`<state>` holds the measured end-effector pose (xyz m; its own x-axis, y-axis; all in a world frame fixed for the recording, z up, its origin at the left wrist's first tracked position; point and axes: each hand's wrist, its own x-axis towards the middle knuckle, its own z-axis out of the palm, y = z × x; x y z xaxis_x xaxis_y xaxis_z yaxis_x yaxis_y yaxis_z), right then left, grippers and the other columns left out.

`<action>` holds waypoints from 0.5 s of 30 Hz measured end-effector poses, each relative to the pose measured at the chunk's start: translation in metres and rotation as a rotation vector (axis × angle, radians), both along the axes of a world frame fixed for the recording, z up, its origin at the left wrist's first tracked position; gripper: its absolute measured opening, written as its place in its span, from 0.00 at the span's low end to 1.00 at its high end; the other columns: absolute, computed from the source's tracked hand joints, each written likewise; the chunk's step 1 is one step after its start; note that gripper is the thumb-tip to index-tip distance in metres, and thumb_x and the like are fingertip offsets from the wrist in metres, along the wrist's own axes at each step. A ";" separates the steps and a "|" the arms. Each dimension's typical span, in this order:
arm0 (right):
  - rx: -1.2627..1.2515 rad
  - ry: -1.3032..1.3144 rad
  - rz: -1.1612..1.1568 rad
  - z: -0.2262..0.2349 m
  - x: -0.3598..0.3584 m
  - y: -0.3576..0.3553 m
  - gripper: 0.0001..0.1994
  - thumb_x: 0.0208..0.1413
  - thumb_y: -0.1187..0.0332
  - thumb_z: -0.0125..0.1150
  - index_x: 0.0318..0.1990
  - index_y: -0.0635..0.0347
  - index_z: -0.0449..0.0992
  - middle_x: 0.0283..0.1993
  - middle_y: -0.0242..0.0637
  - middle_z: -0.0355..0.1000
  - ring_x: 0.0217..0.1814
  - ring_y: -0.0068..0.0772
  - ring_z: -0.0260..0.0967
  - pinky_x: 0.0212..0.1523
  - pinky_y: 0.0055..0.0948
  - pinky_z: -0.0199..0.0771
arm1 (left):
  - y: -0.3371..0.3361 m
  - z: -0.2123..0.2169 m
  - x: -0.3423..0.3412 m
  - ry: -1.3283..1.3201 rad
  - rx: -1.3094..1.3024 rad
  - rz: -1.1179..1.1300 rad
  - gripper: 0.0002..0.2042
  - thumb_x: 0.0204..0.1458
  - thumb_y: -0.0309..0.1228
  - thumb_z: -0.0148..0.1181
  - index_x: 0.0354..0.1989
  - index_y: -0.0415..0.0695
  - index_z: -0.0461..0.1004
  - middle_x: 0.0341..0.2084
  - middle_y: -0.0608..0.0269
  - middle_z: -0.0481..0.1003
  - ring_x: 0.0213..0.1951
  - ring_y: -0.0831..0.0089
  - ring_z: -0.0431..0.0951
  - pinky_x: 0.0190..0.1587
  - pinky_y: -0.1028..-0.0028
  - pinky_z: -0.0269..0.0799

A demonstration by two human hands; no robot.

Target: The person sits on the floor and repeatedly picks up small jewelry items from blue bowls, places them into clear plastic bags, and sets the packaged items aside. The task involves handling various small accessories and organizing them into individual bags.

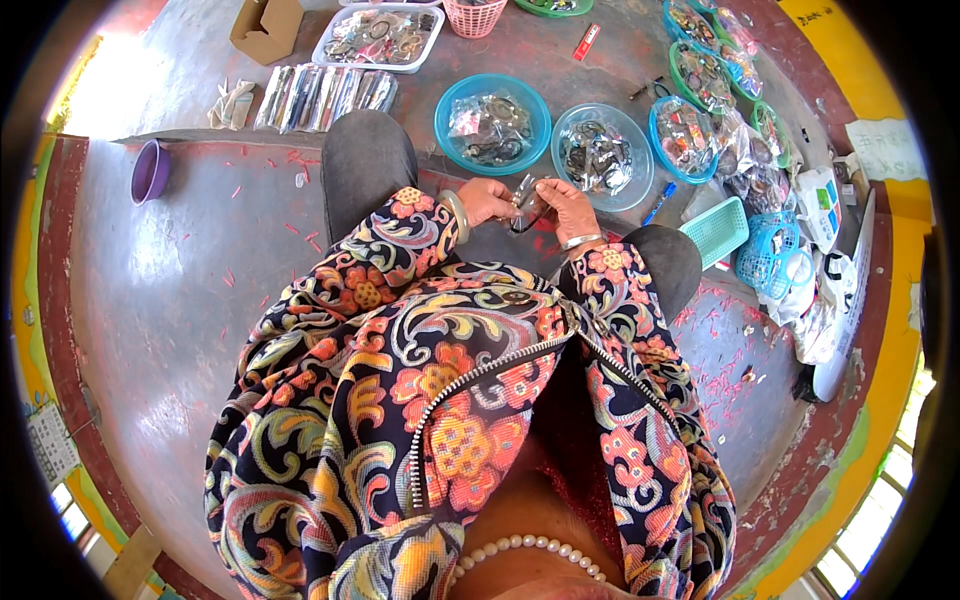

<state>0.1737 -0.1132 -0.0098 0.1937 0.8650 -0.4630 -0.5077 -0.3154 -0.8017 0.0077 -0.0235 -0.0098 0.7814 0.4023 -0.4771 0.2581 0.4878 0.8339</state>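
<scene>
My left hand and my right hand meet in front of my knees, both pinching a small clear packet with a dark ring-shaped piece in it. Each wrist wears a silver bangle. Just beyond the hands stand a blue bowl and a pale blue bowl, both filled with similar dark pieces in clear packets. My patterned floral sleeves and jacket fill the lower middle of the view.
A white tray of pieces, a row of clear packets, a cardboard box and a pink basket lie farther off. Green and blue bowls, teal baskets and bags crowd the right. A purple bowl sits left.
</scene>
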 end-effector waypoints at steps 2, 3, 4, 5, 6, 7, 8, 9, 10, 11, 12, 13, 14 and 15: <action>-0.010 -0.013 -0.002 -0.003 0.002 0.000 0.06 0.46 0.68 0.59 0.30 0.59 0.71 0.22 0.27 0.68 0.22 0.17 0.63 0.23 0.15 0.62 | -0.001 -0.002 0.000 -0.002 -0.023 0.015 0.09 0.37 0.28 0.62 0.27 0.39 0.71 0.19 0.68 0.71 0.20 0.82 0.68 0.24 0.83 0.59; -0.003 -0.028 -0.002 -0.006 0.004 -0.001 0.06 0.46 0.68 0.59 0.30 0.59 0.71 0.22 0.27 0.68 0.21 0.17 0.63 0.23 0.15 0.61 | -0.001 -0.001 0.000 -0.003 -0.015 0.008 0.09 0.37 0.28 0.62 0.27 0.39 0.71 0.19 0.68 0.71 0.20 0.82 0.68 0.23 0.83 0.59; 0.004 -0.044 -0.002 -0.009 0.006 -0.002 0.06 0.45 0.67 0.59 0.30 0.58 0.72 0.21 0.26 0.68 0.21 0.16 0.63 0.22 0.15 0.61 | -0.001 0.001 0.001 -0.004 -0.006 0.000 0.09 0.37 0.28 0.62 0.27 0.39 0.71 0.19 0.68 0.71 0.20 0.82 0.68 0.23 0.83 0.59; -0.001 -0.057 -0.016 -0.009 0.005 -0.002 0.06 0.46 0.67 0.59 0.30 0.58 0.72 0.21 0.26 0.68 0.21 0.16 0.63 0.22 0.15 0.61 | -0.001 0.002 0.000 -0.005 0.003 -0.005 0.10 0.37 0.29 0.62 0.27 0.39 0.71 0.19 0.68 0.71 0.20 0.82 0.68 0.23 0.83 0.59; -0.005 -0.071 -0.032 -0.009 0.005 -0.001 0.06 0.46 0.67 0.58 0.30 0.59 0.72 0.21 0.26 0.68 0.21 0.16 0.63 0.22 0.15 0.60 | -0.001 0.003 0.000 -0.011 -0.006 0.004 0.10 0.37 0.29 0.62 0.28 0.39 0.71 0.19 0.69 0.70 0.20 0.82 0.68 0.23 0.83 0.59; -0.010 -0.084 -0.048 -0.009 0.005 -0.002 0.06 0.46 0.67 0.58 0.29 0.59 0.72 0.21 0.26 0.68 0.20 0.16 0.62 0.22 0.14 0.60 | -0.002 0.003 0.000 -0.017 -0.014 0.013 0.10 0.37 0.29 0.62 0.28 0.39 0.71 0.19 0.69 0.70 0.21 0.82 0.68 0.23 0.83 0.59; -0.006 -0.087 -0.058 -0.007 0.004 -0.001 0.06 0.46 0.67 0.58 0.29 0.59 0.72 0.21 0.26 0.68 0.20 0.16 0.62 0.22 0.15 0.60 | -0.002 0.004 0.000 -0.022 -0.020 0.026 0.10 0.37 0.29 0.62 0.28 0.39 0.71 0.19 0.69 0.70 0.21 0.82 0.68 0.24 0.83 0.59; -0.002 -0.089 -0.070 -0.005 0.004 0.000 0.06 0.46 0.67 0.58 0.29 0.59 0.72 0.21 0.26 0.68 0.20 0.16 0.62 0.22 0.15 0.60 | -0.002 0.003 0.000 -0.011 -0.034 0.049 0.10 0.37 0.29 0.62 0.29 0.40 0.71 0.19 0.69 0.70 0.21 0.82 0.68 0.24 0.83 0.60; 0.002 -0.092 -0.081 -0.003 0.003 0.000 0.06 0.46 0.67 0.58 0.29 0.59 0.72 0.21 0.26 0.68 0.20 0.16 0.62 0.22 0.15 0.60 | -0.002 0.001 0.000 0.001 -0.048 0.071 0.10 0.37 0.29 0.62 0.29 0.40 0.71 0.19 0.69 0.70 0.21 0.82 0.68 0.24 0.83 0.60; -0.003 -0.065 -0.068 0.001 0.003 0.000 0.07 0.46 0.67 0.58 0.29 0.60 0.72 0.21 0.27 0.68 0.21 0.16 0.63 0.22 0.15 0.60 | -0.002 0.000 0.001 0.012 -0.065 0.090 0.10 0.38 0.29 0.62 0.29 0.40 0.71 0.19 0.69 0.70 0.21 0.82 0.68 0.25 0.83 0.60; -0.009 -0.037 -0.054 0.004 0.001 0.001 0.07 0.46 0.66 0.58 0.30 0.60 0.72 0.21 0.27 0.68 0.21 0.16 0.63 0.22 0.15 0.61 | -0.002 0.000 0.001 0.004 -0.057 0.084 0.11 0.38 0.30 0.62 0.29 0.40 0.71 0.20 0.69 0.70 0.21 0.82 0.68 0.25 0.82 0.61; -0.014 -0.010 -0.041 0.008 0.000 0.001 0.08 0.46 0.66 0.58 0.30 0.61 0.73 0.22 0.27 0.68 0.21 0.17 0.63 0.22 0.15 0.61 | -0.002 0.002 0.000 -0.004 -0.050 0.079 0.11 0.38 0.30 0.62 0.30 0.40 0.71 0.20 0.69 0.70 0.21 0.82 0.68 0.25 0.82 0.61; -0.038 -0.011 -0.025 0.014 -0.003 0.001 0.09 0.46 0.66 0.58 0.31 0.62 0.73 0.22 0.28 0.69 0.21 0.17 0.63 0.22 0.16 0.61 | -0.002 0.003 0.000 -0.013 -0.041 0.075 0.11 0.38 0.30 0.62 0.30 0.40 0.71 0.20 0.69 0.70 0.21 0.82 0.68 0.25 0.82 0.61; -0.062 -0.012 -0.008 0.021 -0.006 0.001 0.09 0.46 0.66 0.58 0.31 0.63 0.73 0.23 0.29 0.69 0.22 0.17 0.63 0.23 0.16 0.61 | -0.002 0.000 0.000 -0.010 -0.017 0.055 0.11 0.38 0.29 0.61 0.31 0.39 0.71 0.21 0.68 0.71 0.21 0.81 0.69 0.25 0.81 0.63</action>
